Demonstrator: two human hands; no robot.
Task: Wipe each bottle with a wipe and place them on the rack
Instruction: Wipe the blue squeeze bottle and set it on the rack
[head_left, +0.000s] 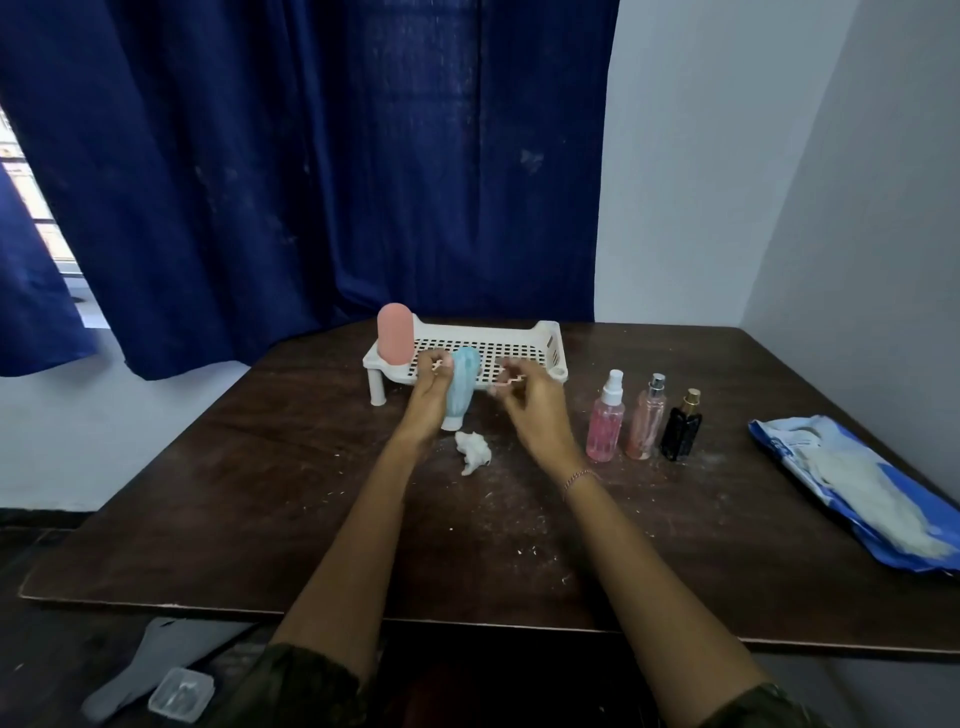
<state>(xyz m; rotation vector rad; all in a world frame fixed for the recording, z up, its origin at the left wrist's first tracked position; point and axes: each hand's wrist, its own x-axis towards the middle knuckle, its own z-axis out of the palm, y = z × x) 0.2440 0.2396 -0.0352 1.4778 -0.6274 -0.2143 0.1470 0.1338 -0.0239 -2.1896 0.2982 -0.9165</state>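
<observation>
My left hand (428, 397) grips a light blue bottle (462, 387), which stands cap-down on the table in front of the white rack (540, 338). To the bottle's right my right hand (530, 402) hovers with loosely curled fingers and holds nothing. A crumpled white wipe (474, 451) lies on the table just below the bottle. A pink bottle (395, 332) stands upright on the rack's left end. Right of my hands, a pink spray bottle (605, 421), a pale pink perfume bottle (645, 421) and a black bottle (681, 428) stand in a row.
A blue and white pack of wipes (852, 488) lies open at the table's right edge. The dark wooden table (260, 493) carries scattered white crumbs. A blue curtain (311, 156) hangs behind, with a wall to the right. On the floor lies a small clear box (181, 695).
</observation>
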